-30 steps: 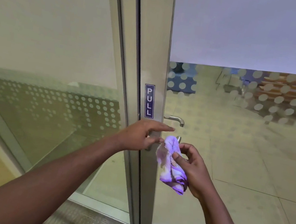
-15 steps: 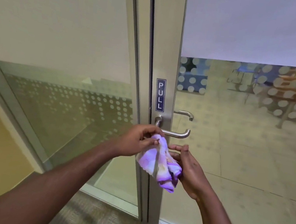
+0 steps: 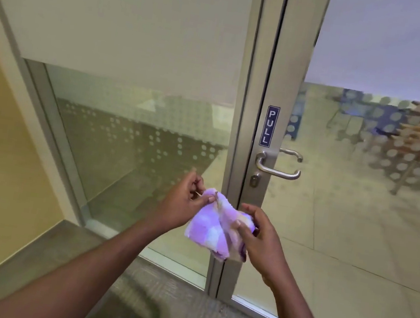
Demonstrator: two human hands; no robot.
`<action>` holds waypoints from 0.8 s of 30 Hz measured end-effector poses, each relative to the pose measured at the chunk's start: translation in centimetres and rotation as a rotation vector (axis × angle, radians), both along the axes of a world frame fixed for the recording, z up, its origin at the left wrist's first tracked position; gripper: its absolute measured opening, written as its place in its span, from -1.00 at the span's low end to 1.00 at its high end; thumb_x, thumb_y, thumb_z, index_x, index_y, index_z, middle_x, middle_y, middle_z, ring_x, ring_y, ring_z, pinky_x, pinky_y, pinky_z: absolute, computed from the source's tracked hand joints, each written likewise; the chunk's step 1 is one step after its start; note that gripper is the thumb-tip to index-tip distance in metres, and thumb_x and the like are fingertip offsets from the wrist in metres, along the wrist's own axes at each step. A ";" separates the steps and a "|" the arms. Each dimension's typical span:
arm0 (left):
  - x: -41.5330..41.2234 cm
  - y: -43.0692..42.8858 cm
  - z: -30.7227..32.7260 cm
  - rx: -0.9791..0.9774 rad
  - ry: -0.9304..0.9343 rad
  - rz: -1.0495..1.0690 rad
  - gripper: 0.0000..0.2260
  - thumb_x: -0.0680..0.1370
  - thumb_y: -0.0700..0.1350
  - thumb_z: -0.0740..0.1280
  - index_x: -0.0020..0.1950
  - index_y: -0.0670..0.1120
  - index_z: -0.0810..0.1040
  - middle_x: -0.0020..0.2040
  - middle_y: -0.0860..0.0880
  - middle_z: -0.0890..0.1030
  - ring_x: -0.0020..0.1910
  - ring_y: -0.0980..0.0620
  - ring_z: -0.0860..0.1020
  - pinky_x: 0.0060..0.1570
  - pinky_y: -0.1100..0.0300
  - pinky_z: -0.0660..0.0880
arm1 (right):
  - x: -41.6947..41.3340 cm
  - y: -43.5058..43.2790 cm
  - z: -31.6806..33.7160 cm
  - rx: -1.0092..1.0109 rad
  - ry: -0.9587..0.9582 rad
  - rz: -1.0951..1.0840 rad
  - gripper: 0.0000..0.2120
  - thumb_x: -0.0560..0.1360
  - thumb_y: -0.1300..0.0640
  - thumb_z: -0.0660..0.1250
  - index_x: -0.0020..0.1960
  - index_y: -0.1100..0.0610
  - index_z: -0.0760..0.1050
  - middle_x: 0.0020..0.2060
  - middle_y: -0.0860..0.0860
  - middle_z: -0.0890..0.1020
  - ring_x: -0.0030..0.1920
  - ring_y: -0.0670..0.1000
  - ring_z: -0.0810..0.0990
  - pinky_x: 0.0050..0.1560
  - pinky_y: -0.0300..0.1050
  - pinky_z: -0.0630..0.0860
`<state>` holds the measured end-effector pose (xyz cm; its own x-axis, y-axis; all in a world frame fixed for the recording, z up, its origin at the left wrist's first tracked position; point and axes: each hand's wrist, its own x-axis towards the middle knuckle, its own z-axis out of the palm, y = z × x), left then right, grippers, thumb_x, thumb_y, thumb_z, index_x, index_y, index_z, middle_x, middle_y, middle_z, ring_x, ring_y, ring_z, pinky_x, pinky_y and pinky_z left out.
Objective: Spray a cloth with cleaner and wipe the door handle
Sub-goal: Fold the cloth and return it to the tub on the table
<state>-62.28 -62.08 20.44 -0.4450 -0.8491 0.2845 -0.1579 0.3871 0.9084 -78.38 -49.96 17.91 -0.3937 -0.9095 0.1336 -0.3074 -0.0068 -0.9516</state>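
Both the left hand (image 3: 182, 205) and right hand (image 3: 259, 238) pinch the cloth (image 3: 216, 227) below the handle (image 3: 277, 168). No sprayer shows; wiping likely remains.

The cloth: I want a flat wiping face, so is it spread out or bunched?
Bunched. The cloth sits crumpled between the left hand and right hand, pinched at its edges.
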 end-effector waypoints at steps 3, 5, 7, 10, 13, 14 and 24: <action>3.2 2.0 -0.8 0.048 0.027 0.003 -0.71 0.47 -0.23 0.46 -0.20 0.02 0.37 -0.30 0.09 0.47 -0.37 0.13 0.39 -0.29 0.27 0.39 | 3.2 1.9 -0.4 -0.014 -0.030 -0.050 -0.75 0.54 0.20 0.33 0.19 0.01 0.51 0.09 -0.04 0.63 0.02 0.00 0.60 0.06 -0.04 0.54; 5.2 3.4 -1.4 0.098 0.060 -0.030 -0.74 0.45 -0.24 0.45 -0.16 0.04 0.41 -0.24 0.04 0.51 -0.30 0.06 0.43 -0.22 0.21 0.41 | 5.1 3.3 -0.5 -0.024 -0.050 -0.088 -0.77 0.53 0.20 0.34 0.15 0.00 0.52 0.07 -0.05 0.64 0.00 0.01 0.61 0.03 -0.02 0.54; 7.2 5.1 -1.9 0.155 0.068 -0.089 -0.77 0.42 -0.17 0.44 -0.11 0.08 0.44 -0.14 -0.01 0.52 -0.26 0.00 0.43 -0.20 0.17 0.41 | 6.8 4.6 -0.7 -0.020 -0.078 -0.126 -0.78 0.52 0.18 0.36 0.13 -0.02 0.50 0.03 -0.06 0.63 -0.01 0.06 0.61 0.04 0.06 0.56; 9.9 7.5 -2.4 0.171 0.040 -0.141 -0.77 0.42 -0.16 0.37 -0.08 0.16 0.45 -0.05 0.03 0.50 -0.19 0.01 0.42 -0.11 0.10 0.39 | 8.7 6.3 -0.8 0.004 -0.123 -0.164 -0.73 0.48 0.14 0.42 0.11 -0.06 0.43 0.02 0.04 0.61 0.00 0.15 0.60 0.06 0.14 0.57; 11.9 9.6 -2.9 0.162 0.055 -0.138 -0.72 0.46 -0.27 0.33 -0.09 0.15 0.47 -0.05 0.15 0.51 -0.20 0.00 0.37 -0.15 0.11 0.34 | 10.3 7.8 -1.0 0.006 -0.149 -0.167 -0.69 0.46 0.12 0.45 0.07 -0.04 0.37 -0.01 0.17 0.62 -0.06 0.23 0.62 -0.01 0.15 0.57; 12.6 10.2 -2.9 0.161 0.060 -0.135 -0.69 0.47 -0.30 0.33 -0.10 0.15 0.49 -0.06 0.19 0.53 -0.26 0.00 0.34 -0.24 0.14 0.31 | 10.8 8.3 -1.0 0.002 -0.152 -0.165 -0.70 0.46 0.12 0.45 0.05 -0.03 0.36 -0.03 0.19 0.62 -0.12 0.21 0.61 -0.06 0.13 0.57; 17.3 16.4 -1.5 0.107 -0.077 0.077 -0.69 0.45 -0.42 0.33 -0.06 0.01 0.60 -0.07 0.10 0.63 -0.28 0.34 0.54 -0.27 0.46 0.44 | 14.9 12.4 -2.0 -0.068 -0.059 0.018 -0.77 0.44 0.36 0.40 -0.27 0.16 0.40 -0.35 0.00 0.45 -0.39 -0.12 0.35 -0.41 -0.32 0.29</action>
<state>-44.96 -45.69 18.97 -0.3949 -0.9050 0.1583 -0.2544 0.2732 0.9277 -63.44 -37.52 15.95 -0.3866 -0.9060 0.1722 -0.2504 -0.0766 -0.9651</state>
